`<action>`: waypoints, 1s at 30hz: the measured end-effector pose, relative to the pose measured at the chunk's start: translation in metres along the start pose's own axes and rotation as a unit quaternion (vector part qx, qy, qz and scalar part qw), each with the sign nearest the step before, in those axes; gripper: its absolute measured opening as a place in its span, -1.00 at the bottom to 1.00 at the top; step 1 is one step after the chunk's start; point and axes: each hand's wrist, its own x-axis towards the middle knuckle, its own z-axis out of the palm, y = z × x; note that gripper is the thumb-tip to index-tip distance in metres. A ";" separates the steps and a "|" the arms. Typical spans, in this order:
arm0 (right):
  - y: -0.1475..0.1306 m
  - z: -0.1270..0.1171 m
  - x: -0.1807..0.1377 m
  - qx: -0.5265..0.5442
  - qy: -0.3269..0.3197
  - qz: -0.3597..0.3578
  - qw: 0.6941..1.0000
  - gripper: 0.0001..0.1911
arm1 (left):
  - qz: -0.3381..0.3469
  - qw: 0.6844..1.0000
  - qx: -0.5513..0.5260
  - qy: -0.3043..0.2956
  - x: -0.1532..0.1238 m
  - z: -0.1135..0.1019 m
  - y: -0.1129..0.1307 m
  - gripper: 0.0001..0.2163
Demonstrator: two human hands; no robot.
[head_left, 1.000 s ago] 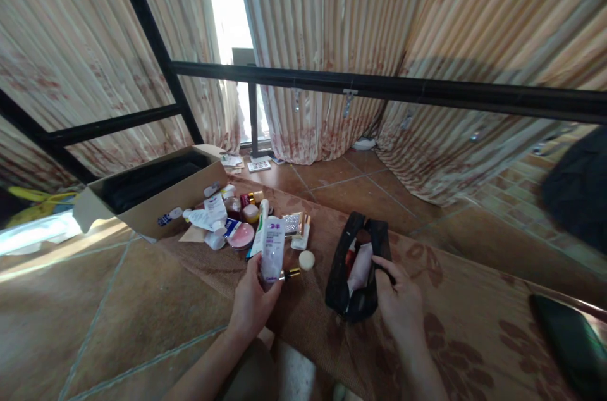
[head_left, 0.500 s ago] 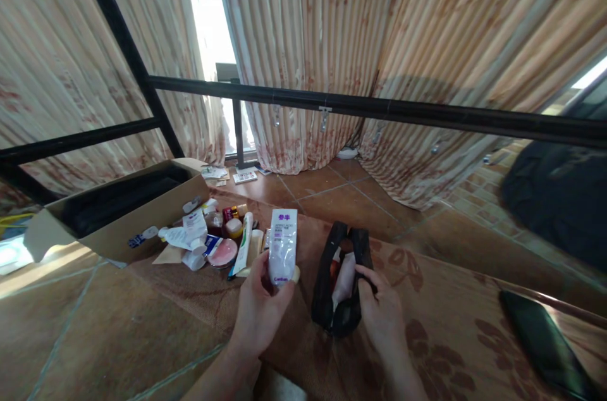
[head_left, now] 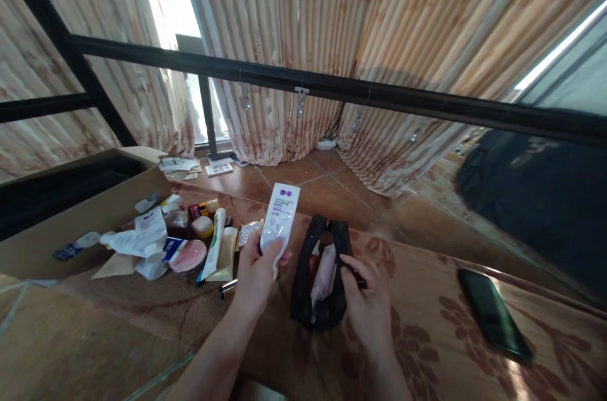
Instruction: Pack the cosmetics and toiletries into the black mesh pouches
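Observation:
My left hand is closed around a white toothpaste tube with purple print, thumb across its lower part and its flat end tilted up to the right. The black zip pouch lies unzipped on the brown patterned cloth, just right of the tube. Inside it I see a pale pink item and something reddish. My right hand grips the pouch's right edge, with part of the fingers hidden behind the rim.
Left of my hands lies a pile of toiletries, among them a green-and-white tube, a pink round compact and a jar. Behind it stands a cardboard box. A phone lies at right. A black rail crosses beyond.
The toothpaste tube has tilted to the right in my left hand, and the thumb now lies across it. My right hand remains at the pouch. The whole view has shifted, turning rightward.

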 end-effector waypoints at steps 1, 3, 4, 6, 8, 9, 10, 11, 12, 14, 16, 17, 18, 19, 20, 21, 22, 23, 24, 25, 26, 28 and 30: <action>0.000 0.000 0.000 -0.003 0.010 -0.002 1.000 -0.72 | -0.013 1.000 -0.001 -0.004 -0.002 -0.002 -0.002 -0.67; 0.000 -0.001 0.000 -0.008 0.023 0.001 1.000 -0.73 | -0.038 0.999 -0.007 -0.013 -0.005 -0.004 -0.004 -0.65; 0.000 -0.001 -0.001 -0.010 0.026 0.004 1.000 -0.73 | -0.048 0.999 -0.013 -0.017 -0.007 -0.004 -0.004 -0.65; 0.002 -0.002 -0.002 -0.010 0.031 0.007 0.999 -0.72 | -0.064 0.997 -0.028 -0.020 -0.009 -0.004 -0.005 -0.67; 0.004 -0.004 -0.002 -0.009 0.034 -0.001 0.999 -0.71 | -0.075 0.996 -0.046 -0.022 -0.010 -0.003 -0.004 -0.68; 0.005 -0.005 -0.003 -0.010 0.036 -0.006 0.999 -0.71 | -0.077 0.995 -0.054 -0.024 -0.011 -0.002 -0.004 -0.68; 0.006 -0.006 -0.003 -0.013 0.037 -0.010 0.999 -0.71 | -0.077 0.995 -0.061 -0.026 -0.011 -0.002 -0.005 -0.69; 0.006 -0.007 -0.002 -0.019 0.035 -0.010 0.999 -0.71 | -0.077 0.994 -0.067 -0.029 -0.011 -0.001 -0.005 -0.70; 0.006 -0.008 -0.002 -0.031 0.031 -0.006 0.999 -0.71 | -0.077 0.994 -0.072 -0.032 -0.012 -0.001 -0.005 -0.72; 0.006 -0.010 -0.001 -0.075 0.006 -0.002 0.997 -0.71 | -0.078 0.994 -0.074 -0.037 -0.012 0.000 -0.005 -0.76; 0.006 -0.010 -0.001 -0.143 -0.047 -0.005 0.989 -0.69 | -0.081 0.993 -0.070 -0.041 -0.012 0.000 -0.006 -0.79; 0.007 -0.011 -0.001 -0.178 -0.077 -0.009 0.981 -0.67 | -0.085 0.993 -0.069 -0.045 -0.013 -0.001 -0.006 -0.80; 0.008 -0.011 -0.002 -0.207 -0.105 -0.012 0.973 -0.65 | -0.091 0.992 -0.068 -0.048 -0.013 -0.001 -0.006 -0.80; 0.009 -0.011 -0.002 -0.228 -0.128 -0.015 0.965 -0.64 | -0.095 0.992 -0.068 -0.051 -0.013 -0.001 -0.007 -0.80; 0.011 -0.011 -0.003 -0.241 -0.143 -0.016 0.960 -0.64 | -0.098 0.992 -0.067 -0.052 -0.014 0.000 -0.007 -0.80; 0.013 -0.011 -0.004 -0.245 -0.153 -0.018 0.957 -0.63 | -0.100 0.991 -0.065 -0.052 -0.014 0.000 -0.008 -0.80; 0.015 -0.011 -0.004 -0.242 -0.163 -0.021 0.956 -0.63 | -0.101 0.991 -0.063 -0.051 -0.015 0.000 -0.008 -0.80; 0.017 -0.012 -0.005 -0.236 -0.170 -0.023 0.956 -0.63 | -0.104 0.991 -0.061 -0.051 -0.015 0.001 -0.008 -0.79; 0.018 -0.012 -0.005 -0.229 -0.176 -0.023 0.957 -0.62 | -0.107 0.991 -0.059 -0.050 -0.016 0.001 -0.009 -0.79; 0.019 -0.013 -0.005 -0.220 -0.183 -0.023 0.958 -0.61 | -0.112 0.991 -0.058 -0.051 -0.016 0.002 -0.009 -0.78; 0.019 -0.014 -0.004 -0.208 -0.194 -0.021 0.959 -0.60 | -0.117 0.990 -0.056 -0.052 -0.017 0.002 -0.009 -0.77; 0.017 -0.014 -0.003 -0.180 -0.222 -0.014 0.958 -0.56 | -0.124 0.990 -0.051 -0.052 -0.017 0.003 -0.009 -0.77; 0.013 -0.013 -0.002 -0.155 -0.245 -0.007 0.957 -0.53 | -0.127 0.990 -0.047 -0.050 -0.018 0.004 -0.009 -0.76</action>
